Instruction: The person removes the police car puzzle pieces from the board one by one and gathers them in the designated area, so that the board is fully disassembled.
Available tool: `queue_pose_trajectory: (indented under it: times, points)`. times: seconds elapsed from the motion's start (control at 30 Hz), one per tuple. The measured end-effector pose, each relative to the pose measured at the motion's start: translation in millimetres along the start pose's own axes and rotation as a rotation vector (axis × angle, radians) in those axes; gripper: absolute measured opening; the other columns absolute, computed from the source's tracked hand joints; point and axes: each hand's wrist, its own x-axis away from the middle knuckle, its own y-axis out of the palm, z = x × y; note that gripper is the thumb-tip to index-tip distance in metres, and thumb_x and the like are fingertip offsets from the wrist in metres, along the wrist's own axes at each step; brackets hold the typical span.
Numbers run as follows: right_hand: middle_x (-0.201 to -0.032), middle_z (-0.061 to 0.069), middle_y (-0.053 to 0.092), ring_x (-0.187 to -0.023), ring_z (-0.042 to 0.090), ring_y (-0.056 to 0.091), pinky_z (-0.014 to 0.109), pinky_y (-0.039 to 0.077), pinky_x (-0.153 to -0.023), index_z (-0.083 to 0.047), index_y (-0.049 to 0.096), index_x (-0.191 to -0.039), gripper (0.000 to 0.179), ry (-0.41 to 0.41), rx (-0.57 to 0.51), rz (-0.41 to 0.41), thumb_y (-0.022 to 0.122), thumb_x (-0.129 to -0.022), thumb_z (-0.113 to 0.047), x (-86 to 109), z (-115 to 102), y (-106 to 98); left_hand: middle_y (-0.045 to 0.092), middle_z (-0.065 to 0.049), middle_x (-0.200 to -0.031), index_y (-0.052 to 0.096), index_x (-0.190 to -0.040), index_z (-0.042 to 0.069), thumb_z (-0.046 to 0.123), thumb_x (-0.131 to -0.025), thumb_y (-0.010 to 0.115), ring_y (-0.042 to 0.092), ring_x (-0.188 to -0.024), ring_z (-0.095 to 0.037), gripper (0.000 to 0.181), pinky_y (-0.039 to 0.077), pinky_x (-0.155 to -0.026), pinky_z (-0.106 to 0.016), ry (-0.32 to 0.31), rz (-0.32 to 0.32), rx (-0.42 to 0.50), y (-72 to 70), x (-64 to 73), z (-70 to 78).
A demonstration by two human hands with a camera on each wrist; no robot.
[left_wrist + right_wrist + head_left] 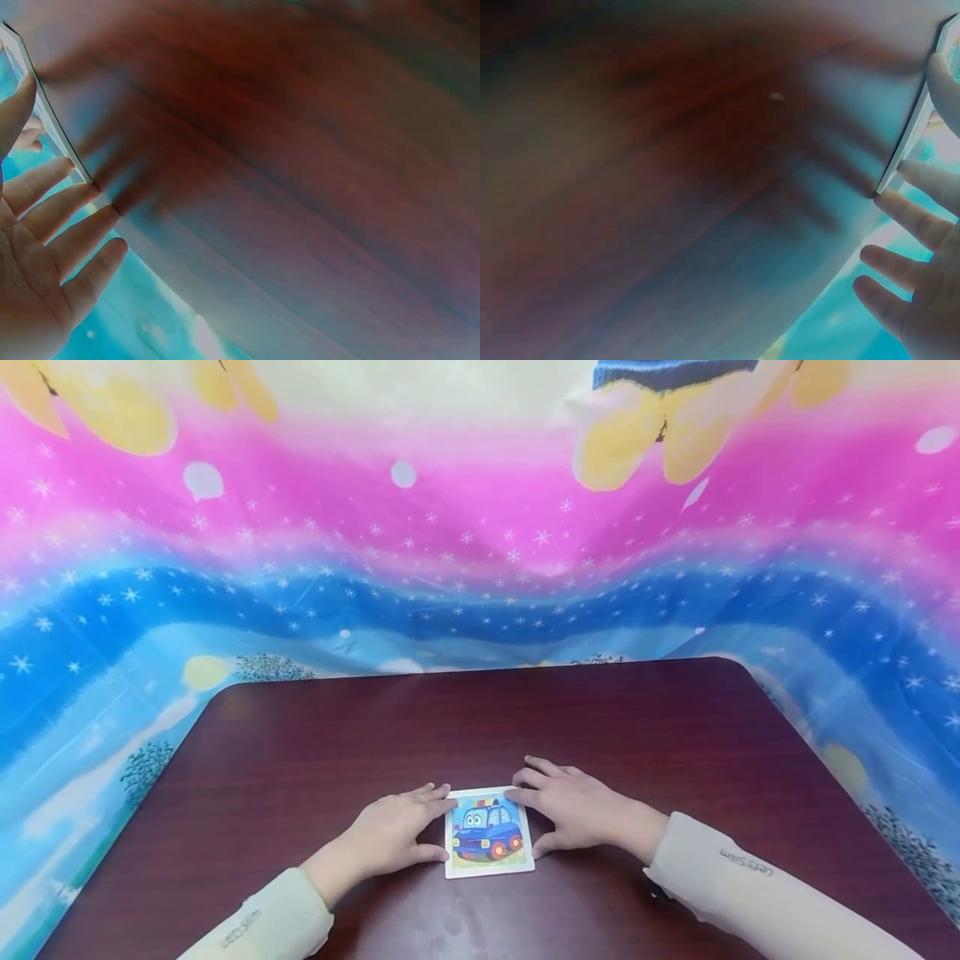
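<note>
A square picture board [489, 833] with a white border and a cartoon blue car lies flat on the table near its front. My left hand [393, 831] touches its left side, the thumb by the near corner and the forefinger by the far one. On the opposite side, my right hand [573, 808] rests with thumb and forefinger at the right edge. Both wrist views show the fingers spread and mostly straight; the board's thin edge [56, 124] meets the left fingertips, and its other edge [913, 131] meets the right ones.
The dark red-brown wooden table [375, 727] has rounded far corners. Behind and beside it hangs a pink and blue cloth [450, 543] printed with snowflakes. Light sleeves [720, 868] cover both forearms.
</note>
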Motion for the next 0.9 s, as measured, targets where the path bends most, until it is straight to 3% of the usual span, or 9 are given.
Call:
queue_pose_trajectory:
  times: [0.2, 0.57, 0.9]
  points:
    - [-0.147, 0.003, 0.049, -0.147, 0.036, 0.033, 0.056, 0.046, -0.104, -0.024, 0.051, -0.146, 0.083, 0.004, -0.013, 0.009, 0.077, -0.077, -0.060, 11.8, 6, 4, 0.053, -0.009, -0.149, 0.058, -0.140, 0.014, 0.054, -0.084, 0.073, 0.052, -0.137, -0.026, 0.070, 0.052, -0.101, -0.044, 0.026, -0.012, -0.033, 0.8, -5.6, 9.1]
    - [-0.150, 0.005, 0.048, -0.145, 0.037, 0.035, 0.058, 0.048, -0.099, -0.022, 0.048, -0.148, 0.083, 0.005, -0.052, 0.012, 0.077, -0.078, -0.057, 31.0, 15, 7, 0.056, -0.008, -0.146, 0.059, -0.138, 0.016, 0.056, -0.084, 0.071, 0.057, -0.132, -0.024, 0.068, 0.055, -0.097, -0.041, 0.074, 0.021, -0.094, -1.6, -9.7, 25.6]
    - [-0.149, 0.007, 0.050, -0.145, 0.040, 0.034, 0.061, 0.047, -0.100, -0.020, 0.051, -0.146, 0.083, 0.006, -0.067, 0.004, 0.078, -0.077, -0.055, 31.0, 16, 5, 0.056, -0.008, -0.146, 0.059, -0.139, 0.014, 0.054, -0.085, 0.071, 0.058, -0.131, -0.020, 0.068, 0.056, -0.095, -0.040, 0.073, 0.028, -0.090, 1.0, -10.4, 26.4]
